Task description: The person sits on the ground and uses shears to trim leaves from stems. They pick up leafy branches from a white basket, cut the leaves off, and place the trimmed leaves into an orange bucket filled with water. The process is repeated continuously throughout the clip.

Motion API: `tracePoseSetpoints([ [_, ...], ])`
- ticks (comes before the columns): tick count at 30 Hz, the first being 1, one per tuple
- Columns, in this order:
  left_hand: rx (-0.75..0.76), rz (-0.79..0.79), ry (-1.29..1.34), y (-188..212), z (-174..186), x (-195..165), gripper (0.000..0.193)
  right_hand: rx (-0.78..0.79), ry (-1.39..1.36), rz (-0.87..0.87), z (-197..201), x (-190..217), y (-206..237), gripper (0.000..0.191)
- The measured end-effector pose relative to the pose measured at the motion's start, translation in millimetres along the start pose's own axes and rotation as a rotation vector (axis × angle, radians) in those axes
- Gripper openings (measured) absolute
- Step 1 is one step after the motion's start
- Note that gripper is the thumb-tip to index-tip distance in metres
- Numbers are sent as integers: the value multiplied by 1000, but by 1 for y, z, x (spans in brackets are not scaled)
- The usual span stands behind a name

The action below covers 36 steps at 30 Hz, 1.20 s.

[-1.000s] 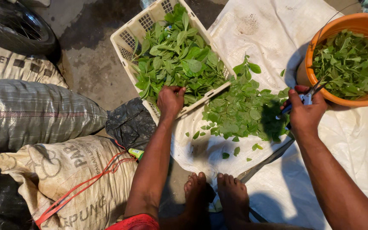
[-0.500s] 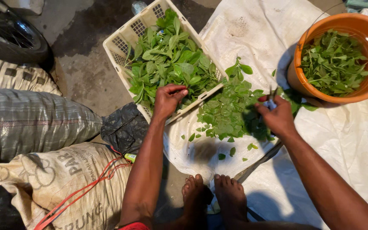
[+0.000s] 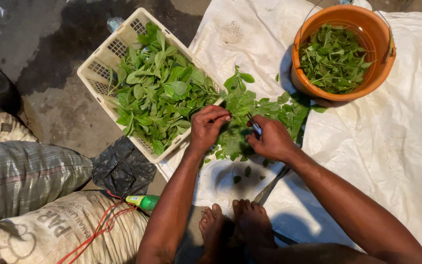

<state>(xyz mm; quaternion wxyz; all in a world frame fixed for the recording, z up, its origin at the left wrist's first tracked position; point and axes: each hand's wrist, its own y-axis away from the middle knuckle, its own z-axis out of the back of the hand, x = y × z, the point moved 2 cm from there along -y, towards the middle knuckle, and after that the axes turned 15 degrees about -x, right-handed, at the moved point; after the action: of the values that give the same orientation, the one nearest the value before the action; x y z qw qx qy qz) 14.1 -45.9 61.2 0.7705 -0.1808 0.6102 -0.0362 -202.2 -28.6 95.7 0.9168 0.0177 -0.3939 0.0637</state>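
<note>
At frame centre, the left hand (image 3: pixel 207 128) pinches a leafy stem (image 3: pixel 235 105) while the right hand (image 3: pixel 269 139) grips small scissors (image 3: pixel 256 128). The orange bucket (image 3: pixel 313 88), upper right, is partly filled; the basket (image 3: pixel 106 58) remains heaped, so much seems left.

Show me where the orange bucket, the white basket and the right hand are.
orange bucket (image 3: pixel 377 36): head view, on its right inner wall.
white basket (image 3: pixel 98 68): head view, on its left rim.
right hand (image 3: pixel 272 139): head view, on its back.
</note>
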Motion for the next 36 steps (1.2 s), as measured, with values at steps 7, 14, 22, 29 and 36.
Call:
tracePoseSetpoints([
  [7,85,-23,-18,2,-12,-3,15,30,308,-36,2,-15,1,29],
  [14,142,-55,-8,1,-12,1,15,59,266,71,12,-16,-7,33],
  [22,193,-6,8,10,-13,21,17,80,376,40,-3,-24,-8,29],
  [29,226,332,224,19,-17,59,13,-35,242,176,6,-20,-7,32],
  [36,310,360,254,27,-22,66,17,-32,277,216,1,-20,-12,33],
])
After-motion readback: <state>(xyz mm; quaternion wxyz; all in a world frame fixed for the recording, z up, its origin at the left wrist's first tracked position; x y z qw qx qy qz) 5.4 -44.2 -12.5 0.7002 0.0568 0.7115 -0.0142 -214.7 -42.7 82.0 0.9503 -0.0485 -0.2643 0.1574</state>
